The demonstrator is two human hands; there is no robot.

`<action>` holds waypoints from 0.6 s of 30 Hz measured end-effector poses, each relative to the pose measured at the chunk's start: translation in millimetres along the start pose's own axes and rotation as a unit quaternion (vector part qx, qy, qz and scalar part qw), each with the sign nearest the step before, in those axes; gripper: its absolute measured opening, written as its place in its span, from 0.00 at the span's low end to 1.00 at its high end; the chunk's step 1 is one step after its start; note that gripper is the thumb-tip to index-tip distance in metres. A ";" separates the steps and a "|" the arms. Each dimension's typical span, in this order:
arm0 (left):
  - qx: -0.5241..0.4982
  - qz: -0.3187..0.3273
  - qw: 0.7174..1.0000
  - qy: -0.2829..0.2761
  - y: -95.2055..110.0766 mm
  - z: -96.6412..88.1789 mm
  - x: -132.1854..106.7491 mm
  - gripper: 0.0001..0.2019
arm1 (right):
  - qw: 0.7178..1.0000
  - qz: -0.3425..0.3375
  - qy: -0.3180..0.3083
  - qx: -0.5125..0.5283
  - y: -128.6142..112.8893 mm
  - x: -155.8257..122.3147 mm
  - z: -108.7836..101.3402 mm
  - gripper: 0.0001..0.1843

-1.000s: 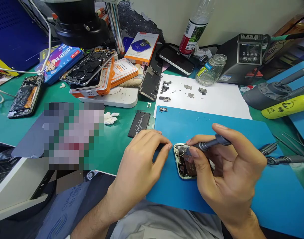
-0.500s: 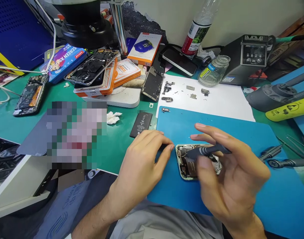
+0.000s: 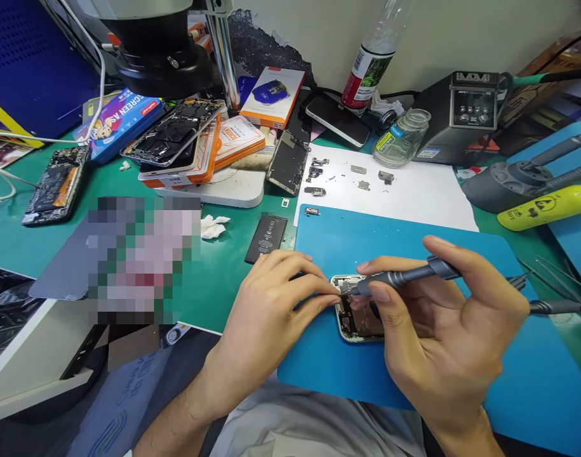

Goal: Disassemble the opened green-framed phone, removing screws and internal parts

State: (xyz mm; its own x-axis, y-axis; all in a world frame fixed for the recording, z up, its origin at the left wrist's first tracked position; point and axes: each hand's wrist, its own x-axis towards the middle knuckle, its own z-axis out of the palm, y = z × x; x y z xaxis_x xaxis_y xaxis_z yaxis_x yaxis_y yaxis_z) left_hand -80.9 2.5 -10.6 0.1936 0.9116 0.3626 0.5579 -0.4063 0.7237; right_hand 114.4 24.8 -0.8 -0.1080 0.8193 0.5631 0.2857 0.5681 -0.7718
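Note:
An opened phone [image 3: 354,320] lies on a blue mat [image 3: 347,247] in front of me, its inner parts showing. My right hand [image 3: 442,336] grips a grey screwdriver [image 3: 399,278] between thumb and fingers, its tip down at the phone's top left corner. My left hand [image 3: 271,311] rests on the mat's left edge, thumb and forefinger pinched together at that same corner beside the tip. What they pinch is too small to see. My right palm hides most of the phone.
Small metal parts [image 3: 361,174] lie on a white sheet [image 3: 414,197] behind the mat. A black battery [image 3: 266,238], opened phones [image 3: 171,133], boxes, a glass jar [image 3: 402,136], a bottle [image 3: 369,63], a solder station [image 3: 466,111] and a microscope [image 3: 161,44] crowd the green table. More screwdrivers [image 3: 552,308] lie right.
My right hand closed its fingers back round the screwdriver and set its tip at the phone's top corner. My left fingers slid right and pinched at that corner.

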 end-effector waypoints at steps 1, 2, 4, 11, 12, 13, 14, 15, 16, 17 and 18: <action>0.000 0.000 1.000 -0.003 0.1 0.0 -0.2 0.03 | 1.000 -0.005 -0.004 0.003 -0.2 0.2 0.1 0.35; 0.002 -0.001 1.000 -0.006 0.4 0.0 -0.3 0.03 | 1.000 -0.009 0.001 0.002 -0.5 -0.1 -0.5 0.36; 0.009 -0.009 1.000 -0.013 1.4 0.0 -0.4 0.03 | 0.999 -0.016 0.033 -0.011 -1.0 -2.9 -4.3 0.38; 0.015 -0.036 0.999 -0.015 6.0 -1.1 0.2 0.05 | 0.985 -0.104 0.028 -0.135 -2.5 -31.3 -29.8 0.44; 0.015 -0.035 0.999 -0.015 6.5 -1.7 0.0 0.05 | 0.984 -0.113 0.021 -0.139 -2.2 -33.6 -31.0 0.45; 0.014 -0.035 0.999 -0.017 7.0 -2.3 -0.1 0.06 | 0.984 -0.114 0.015 -0.133 -1.8 -34.7 -31.4 0.45; 0.013 -0.033 0.999 -0.018 7.6 -3.1 -0.3 0.06 | 0.986 -0.113 0.009 -0.121 -1.3 -34.8 -31.0 0.45; 0.011 -0.029 0.999 -0.022 8.1 -3.9 -0.4 0.06 | 0.988 -0.112 0.000 -0.104 -0.9 -34.1 -30.1 0.45; 0.011 -0.023 0.999 -0.027 8.5 -4.6 -0.5 0.06 | 0.990 -0.112 -0.010 -0.087 -0.6 -32.9 -29.1 0.44; 0.011 -0.017 0.999 -0.034 8.9 -5.3 -0.4 0.06 | 0.991 -0.111 -0.021 -0.074 -0.4 -31.5 -28.1 0.43; 0.013 -0.009 0.999 -0.042 9.2 -5.9 -0.3 0.07 | 0.991 -0.111 -0.033 -0.068 -0.5 -30.2 -27.3 0.43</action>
State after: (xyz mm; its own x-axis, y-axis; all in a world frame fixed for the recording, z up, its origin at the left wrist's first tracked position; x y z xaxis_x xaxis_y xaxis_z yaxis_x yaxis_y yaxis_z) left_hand -80.5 -1.8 -0.6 0.2486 0.9215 0.2984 0.5819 -0.3884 0.7145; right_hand 143.5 -2.4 -9.3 -0.2440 0.6814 0.6900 0.3734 0.7227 -0.5816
